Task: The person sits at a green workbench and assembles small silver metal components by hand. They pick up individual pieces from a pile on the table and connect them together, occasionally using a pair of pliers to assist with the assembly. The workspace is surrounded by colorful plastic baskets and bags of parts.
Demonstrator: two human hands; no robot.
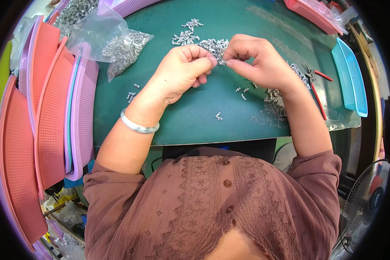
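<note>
Nearest, a brown blouse [195,195] with buttons down the front, and off to the right a wire-caged fan [364,203]. Along the left, salmon, lilac and green baskets [19,160] stacked close and tipped on edge. Next, bare forearms laid across the green tabletop [182,128], with a pale marbled bracelet [139,126] around the left wrist. Close to the near edge, a few small metal pieces [219,116], well apart from the others.

Farther in, left hand [184,71] and right hand [258,60] raised just in front of the main pile [213,45], fingertips facing across a narrow gap. On both sides, fingers drawn together, thumb against curled index finger. Impossible to tell a pinched piece from the pile just behind. By the look of it, in the midst of working small pieces singly with the fingertips, exact operation unclear. Likely to call next for a steady pinch and close alignment of both thumbs, without knocking the pile.

Beside the right forearm, more loose pieces, then red-handled pliers [319,102] lying open and untouched, and a light-blue tray [351,82]. Beyond, at the upper left, a clear bag [125,52] of similar pieces; at the far right, a pink tray [312,19]
</note>
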